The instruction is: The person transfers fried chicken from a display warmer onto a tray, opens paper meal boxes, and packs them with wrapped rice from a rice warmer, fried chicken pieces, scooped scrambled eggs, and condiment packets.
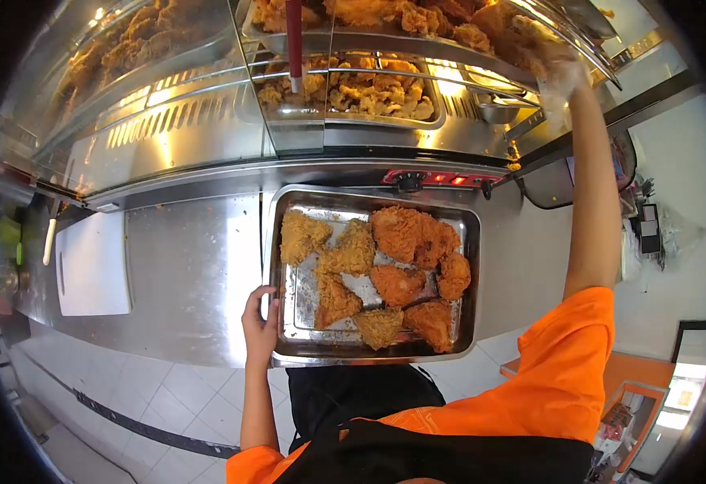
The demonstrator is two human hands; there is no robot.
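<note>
Stainless steel forms the tray [377, 360] that sits on the desk [200, 274], in front of a lit glass cabinet [208, 184]. On its floor lie fried pieces: paler golden ones [351, 250] mostly to the left, redder ones [401, 230] to the right, with bare metal showing between some of them. The left hand [260, 323] touches the tray's left rim; whether its fingers clasp the edge or only rest against it, I cannot tell. The right hand [561, 77], apparently in a clear glove, is at the cabinet's right end, beside fried food [514, 40] on an upper tray [450, 53]; blur hides whether its fingers grasp anything.

Good handling here probably means steadying the rim lightly, so the lower tray stays flat, and keeping the right forearm clear of the frame and of metal that may be hot. A gentle grip around the thickest part should spare the coating; squeezing could crumble it.
</note>
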